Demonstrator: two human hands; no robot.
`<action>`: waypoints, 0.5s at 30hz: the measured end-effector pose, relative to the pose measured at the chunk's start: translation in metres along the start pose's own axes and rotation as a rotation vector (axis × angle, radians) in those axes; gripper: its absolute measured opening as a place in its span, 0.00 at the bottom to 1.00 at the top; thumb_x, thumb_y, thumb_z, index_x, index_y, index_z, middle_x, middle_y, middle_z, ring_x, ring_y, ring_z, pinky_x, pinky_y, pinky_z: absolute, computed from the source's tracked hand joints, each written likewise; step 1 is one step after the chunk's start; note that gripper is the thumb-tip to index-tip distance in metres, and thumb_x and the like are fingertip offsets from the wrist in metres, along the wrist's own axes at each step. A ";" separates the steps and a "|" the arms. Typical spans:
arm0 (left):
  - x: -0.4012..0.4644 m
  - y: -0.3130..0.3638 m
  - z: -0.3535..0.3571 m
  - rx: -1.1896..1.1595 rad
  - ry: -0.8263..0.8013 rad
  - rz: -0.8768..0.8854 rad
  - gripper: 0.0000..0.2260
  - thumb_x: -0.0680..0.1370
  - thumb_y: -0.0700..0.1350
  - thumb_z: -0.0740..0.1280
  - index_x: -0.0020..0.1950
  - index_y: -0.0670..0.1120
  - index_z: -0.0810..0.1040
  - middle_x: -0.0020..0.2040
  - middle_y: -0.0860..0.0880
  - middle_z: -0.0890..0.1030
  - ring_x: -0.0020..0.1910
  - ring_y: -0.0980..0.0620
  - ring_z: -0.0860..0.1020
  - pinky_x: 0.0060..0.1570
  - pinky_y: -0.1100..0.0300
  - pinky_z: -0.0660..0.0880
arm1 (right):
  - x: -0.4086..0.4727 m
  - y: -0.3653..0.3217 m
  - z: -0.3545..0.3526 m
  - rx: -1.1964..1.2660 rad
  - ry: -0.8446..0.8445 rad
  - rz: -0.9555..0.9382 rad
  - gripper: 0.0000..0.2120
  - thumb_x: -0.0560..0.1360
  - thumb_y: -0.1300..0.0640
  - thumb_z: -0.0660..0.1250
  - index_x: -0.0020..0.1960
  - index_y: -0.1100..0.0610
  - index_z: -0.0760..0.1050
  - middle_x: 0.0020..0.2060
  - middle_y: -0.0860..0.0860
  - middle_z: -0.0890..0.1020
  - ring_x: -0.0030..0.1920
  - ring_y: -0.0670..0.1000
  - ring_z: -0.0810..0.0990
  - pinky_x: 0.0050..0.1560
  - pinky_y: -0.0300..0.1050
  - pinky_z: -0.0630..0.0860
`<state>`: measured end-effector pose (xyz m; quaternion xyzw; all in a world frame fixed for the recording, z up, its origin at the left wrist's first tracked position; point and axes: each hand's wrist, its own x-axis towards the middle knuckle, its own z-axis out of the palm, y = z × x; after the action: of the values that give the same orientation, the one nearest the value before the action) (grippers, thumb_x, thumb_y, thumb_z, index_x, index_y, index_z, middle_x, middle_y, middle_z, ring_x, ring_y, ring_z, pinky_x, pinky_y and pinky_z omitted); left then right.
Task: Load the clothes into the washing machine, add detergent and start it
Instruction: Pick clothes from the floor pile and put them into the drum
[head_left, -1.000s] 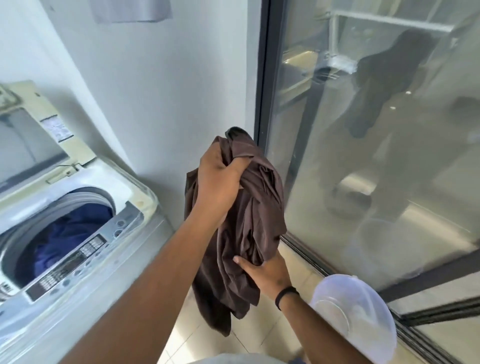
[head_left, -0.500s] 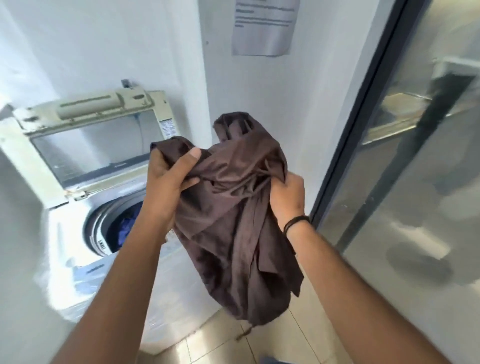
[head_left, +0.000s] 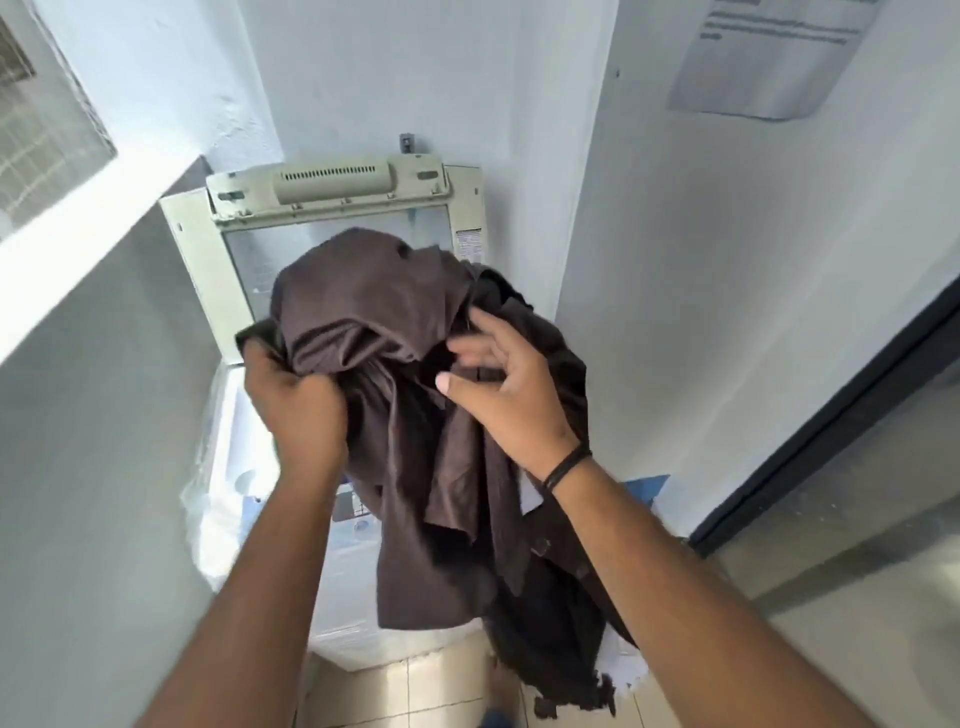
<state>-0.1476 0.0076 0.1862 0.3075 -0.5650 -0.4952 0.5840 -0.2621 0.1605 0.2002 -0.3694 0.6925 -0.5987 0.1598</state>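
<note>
Brown garment (head_left: 395, 332) hangs bunched before the washing machine (head_left: 337, 582); left hand (head_left: 296, 410) clenches it, right hand (head_left: 498, 395) touches it, fingers spread.

The brown garment (head_left: 415, 415) hides the washing machine (head_left: 332, 597) tub; the wall notice (head_left: 769, 57) print is unreadable.

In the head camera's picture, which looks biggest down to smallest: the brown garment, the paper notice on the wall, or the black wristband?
1. brown garment, though it is held close to the camera
2. paper notice, farther off and partly cut off
3. black wristband
</note>
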 end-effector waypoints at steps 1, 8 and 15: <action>0.020 -0.005 0.002 -0.032 0.058 -0.004 0.12 0.70 0.32 0.62 0.46 0.49 0.73 0.43 0.51 0.79 0.42 0.54 0.74 0.48 0.53 0.76 | 0.000 0.023 0.002 -0.053 -0.026 0.091 0.39 0.69 0.55 0.79 0.76 0.49 0.66 0.57 0.46 0.80 0.55 0.45 0.80 0.59 0.44 0.78; 0.115 -0.060 0.042 0.121 -0.124 -0.148 0.19 0.73 0.40 0.72 0.62 0.40 0.72 0.53 0.50 0.83 0.51 0.57 0.82 0.57 0.58 0.77 | -0.004 0.146 0.025 -0.717 -0.494 0.376 0.60 0.58 0.22 0.67 0.79 0.43 0.42 0.80 0.49 0.51 0.79 0.59 0.48 0.75 0.66 0.56; 0.048 -0.127 -0.001 0.636 -0.723 -0.559 0.35 0.69 0.52 0.80 0.72 0.50 0.70 0.64 0.52 0.77 0.60 0.57 0.78 0.58 0.69 0.70 | 0.003 0.187 0.066 -1.138 -0.374 0.109 0.28 0.67 0.35 0.69 0.64 0.45 0.75 0.67 0.50 0.74 0.70 0.66 0.67 0.58 0.68 0.65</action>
<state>-0.1816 -0.0780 0.0869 0.4174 -0.7480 -0.5102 0.0776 -0.2802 0.1140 0.0085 -0.4599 0.8823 -0.0497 0.0868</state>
